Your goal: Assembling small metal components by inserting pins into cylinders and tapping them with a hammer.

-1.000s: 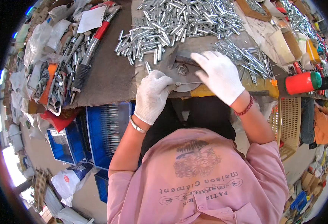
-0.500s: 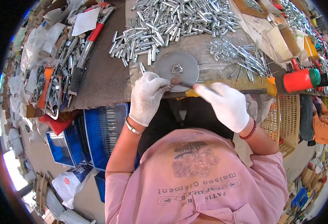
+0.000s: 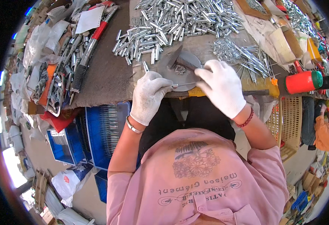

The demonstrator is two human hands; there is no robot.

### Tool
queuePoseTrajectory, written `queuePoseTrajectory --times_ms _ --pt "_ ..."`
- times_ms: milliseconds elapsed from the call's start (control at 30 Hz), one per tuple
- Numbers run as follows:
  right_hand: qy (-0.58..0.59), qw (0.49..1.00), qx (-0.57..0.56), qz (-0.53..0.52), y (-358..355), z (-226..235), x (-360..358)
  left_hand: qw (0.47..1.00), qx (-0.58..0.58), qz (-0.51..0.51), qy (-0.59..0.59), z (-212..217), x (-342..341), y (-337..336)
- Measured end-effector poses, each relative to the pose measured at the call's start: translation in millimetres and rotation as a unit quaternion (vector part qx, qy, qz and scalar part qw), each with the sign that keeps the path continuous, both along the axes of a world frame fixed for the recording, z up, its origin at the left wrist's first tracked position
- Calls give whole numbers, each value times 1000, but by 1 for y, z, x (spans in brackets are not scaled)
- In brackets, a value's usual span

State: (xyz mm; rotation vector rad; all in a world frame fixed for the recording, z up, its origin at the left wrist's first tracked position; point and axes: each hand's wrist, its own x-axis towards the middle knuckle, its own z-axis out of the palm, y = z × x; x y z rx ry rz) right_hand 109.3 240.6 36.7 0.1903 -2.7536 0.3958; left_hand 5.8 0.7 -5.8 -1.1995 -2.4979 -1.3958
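Many tubes [image 3: 179, 22] ahead, left grip [image 3: 149, 95] closed on metal piece [image 3: 175, 86], right grip [image 3: 224, 88] closed on hammer [image 3: 186, 63] over disc [image 3: 187, 77].

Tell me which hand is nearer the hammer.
Right. The right hand is at the handle end of the hammer; the left hand is apart from it, lower and further left in the picture.

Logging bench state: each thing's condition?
White-gloved left hand: closed on short silver tube
White-gloved right hand: holding dark hammer
Round grey disc: flat, under hammer head
Thin silver rod: between hands
Silver tube pile: loose
Red green-ended cylinder: on its side
Blue plastic crate: open, holding metal rods
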Motion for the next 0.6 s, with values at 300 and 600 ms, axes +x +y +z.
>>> queuePoseTrajectory --times_ms 300,600 --pt "-224 947 -232 -2 -31 -18 27 990 36 133 -19 2 31 2" --pt "-362 765 -531 -39 -49 -23 39 885 89 162 -428 8 68 15"
